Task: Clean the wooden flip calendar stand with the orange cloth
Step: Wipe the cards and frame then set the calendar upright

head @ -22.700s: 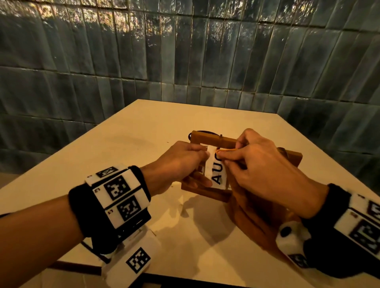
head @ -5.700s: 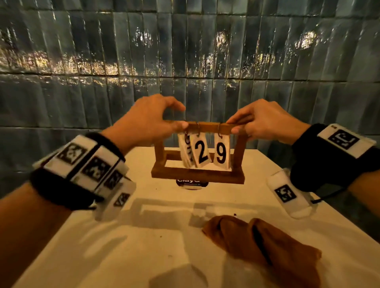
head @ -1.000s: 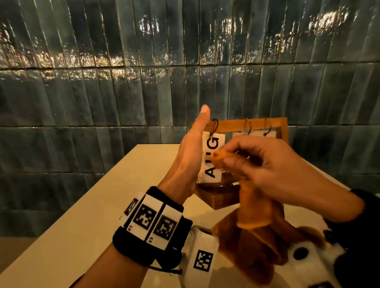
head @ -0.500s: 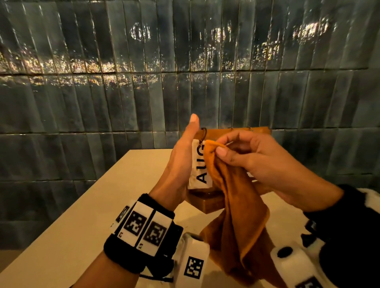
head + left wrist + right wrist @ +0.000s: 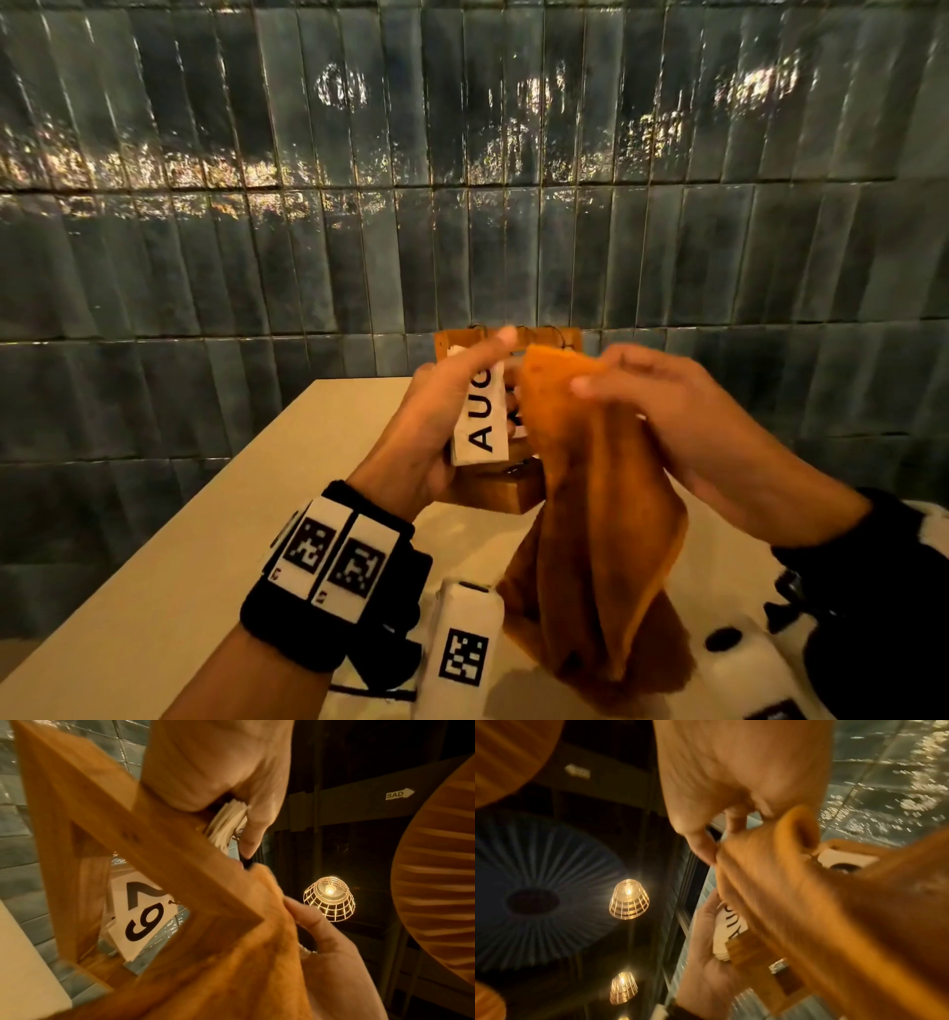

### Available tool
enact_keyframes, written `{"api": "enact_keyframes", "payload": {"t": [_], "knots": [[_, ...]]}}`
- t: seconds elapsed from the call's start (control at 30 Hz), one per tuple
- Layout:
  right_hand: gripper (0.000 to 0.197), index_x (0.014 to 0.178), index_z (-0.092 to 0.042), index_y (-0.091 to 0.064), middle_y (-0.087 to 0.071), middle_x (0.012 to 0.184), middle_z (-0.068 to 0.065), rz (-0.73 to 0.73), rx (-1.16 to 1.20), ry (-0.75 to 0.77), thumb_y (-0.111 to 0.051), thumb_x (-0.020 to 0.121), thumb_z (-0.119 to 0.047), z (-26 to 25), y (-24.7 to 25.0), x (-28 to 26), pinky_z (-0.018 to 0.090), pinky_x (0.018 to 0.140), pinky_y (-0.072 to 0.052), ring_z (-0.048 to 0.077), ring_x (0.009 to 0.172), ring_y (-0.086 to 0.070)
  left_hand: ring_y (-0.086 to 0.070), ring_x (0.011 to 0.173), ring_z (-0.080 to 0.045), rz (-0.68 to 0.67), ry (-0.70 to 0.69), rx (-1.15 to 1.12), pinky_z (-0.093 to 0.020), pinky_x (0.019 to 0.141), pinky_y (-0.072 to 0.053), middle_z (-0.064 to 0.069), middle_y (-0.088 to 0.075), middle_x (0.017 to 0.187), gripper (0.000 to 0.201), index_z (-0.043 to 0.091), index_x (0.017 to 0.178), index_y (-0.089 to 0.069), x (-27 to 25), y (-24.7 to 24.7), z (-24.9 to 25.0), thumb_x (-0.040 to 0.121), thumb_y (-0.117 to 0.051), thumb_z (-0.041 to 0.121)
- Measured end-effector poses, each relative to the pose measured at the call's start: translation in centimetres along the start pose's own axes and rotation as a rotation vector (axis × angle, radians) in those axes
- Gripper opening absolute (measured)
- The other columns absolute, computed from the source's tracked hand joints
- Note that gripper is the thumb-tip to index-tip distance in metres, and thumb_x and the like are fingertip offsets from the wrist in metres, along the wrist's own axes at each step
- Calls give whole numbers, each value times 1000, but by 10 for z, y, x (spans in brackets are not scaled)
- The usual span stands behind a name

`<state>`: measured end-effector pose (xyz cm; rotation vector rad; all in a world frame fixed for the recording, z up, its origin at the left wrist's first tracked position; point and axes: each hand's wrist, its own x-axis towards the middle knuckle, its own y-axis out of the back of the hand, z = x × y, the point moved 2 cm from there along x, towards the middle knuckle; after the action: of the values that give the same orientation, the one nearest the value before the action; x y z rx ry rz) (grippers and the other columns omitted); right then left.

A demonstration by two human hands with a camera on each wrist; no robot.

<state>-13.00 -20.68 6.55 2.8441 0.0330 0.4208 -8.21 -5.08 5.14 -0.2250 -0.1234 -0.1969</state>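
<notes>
Mid-frame, the left hand [image 5: 436,411] grips the calendar stand [image 5: 506,493] above the bench [image 5: 205,565]; the right hand [image 5: 683,411] pinches the orange cloth [image 5: 590,514] against it; wiping looks underway, unfinished.

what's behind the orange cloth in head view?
The orange cloth, pinched by the right hand, covers the right part of the wooden stand. The AUG card shows beside it; the head view hides the number cards.

One wooden calendar stand [image 5: 506,493], one orange cloth [image 5: 595,539], one table [image 5: 154,591]. Two hands: left [image 5: 431,426], right [image 5: 683,411]. Two lit ceiling lamps [image 5: 628,899].
</notes>
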Motion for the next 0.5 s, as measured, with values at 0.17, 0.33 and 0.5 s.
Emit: {"api": "enact_keyframes", "payload": {"t": [0.17, 0.33, 0.5], "knots": [[15, 72, -21, -57, -62, 64, -1, 211, 304, 57, -59, 87, -25, -7, 6, 2, 27, 59, -52, 15, 62, -62, -50, 46, -11, -45, -2, -228, -19, 47, -45, -1, -56, 55, 60, 16, 53, -61, -2, -3, 3, 83, -42, 65], [12, 90, -29, -62, -62, 85, -16, 372, -209, 535, -66, 82, -21, -18, -15, 3, 8, 69, -47, -2, 78, -60, -56, 49, -11, -95, -45, -215, -21, 49, -47, -2, -60, 57, 62, 14, 63, -59, -4, -9, 2, 86, -34, 66], [17, 93, -17, -71, -69, 90, -2, 222, -593, 799, -66, 77, -20, -19, -49, 4, 6, 74, -42, 4, 83, -60, -59, 49, -14, -136, -89, -196, -21, 50, -50, -4, -60, 54, 70, 12, 54, -62, -7, -8, 3, 88, -30, 64]]}}
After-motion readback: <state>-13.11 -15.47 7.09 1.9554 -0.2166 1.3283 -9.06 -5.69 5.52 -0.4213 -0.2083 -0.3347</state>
